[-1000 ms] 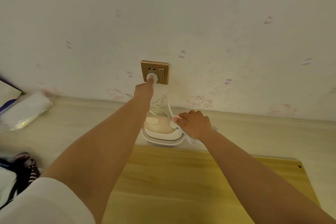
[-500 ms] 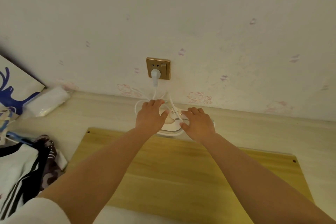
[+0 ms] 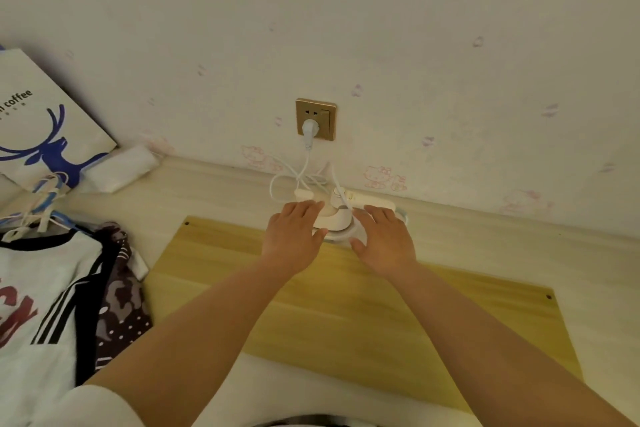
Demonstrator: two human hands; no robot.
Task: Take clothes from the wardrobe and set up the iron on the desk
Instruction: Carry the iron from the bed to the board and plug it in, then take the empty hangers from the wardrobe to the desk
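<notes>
wall (image 3: pixel 415 45): cream, faint pink and purple cartoon prints
socket plate (image 3: pixel 316 119): gold
plug (image 3: pixel 309 130): white
cord (image 3: pixel 294 177): white
iron (image 3: pixel 337 218): white and pale beige
board (image 3: pixel 363 305): yellow wood grain
desk (image 3: pixel 519 253): pale wood
bag (image 3: pixel 41 135): white, blue deer, dark lettering
shirt (image 3: pixel 38 288): white, black stripes, red letters
dark garment (image 3: pixel 119 305): brown-black blotches, white dots

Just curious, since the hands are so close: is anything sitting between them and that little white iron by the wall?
Nothing visible does. The left hand and right hand flank the iron closely; whether they touch it is unclear. Its loose white cord lies behind it, toward the wall socket.
</notes>
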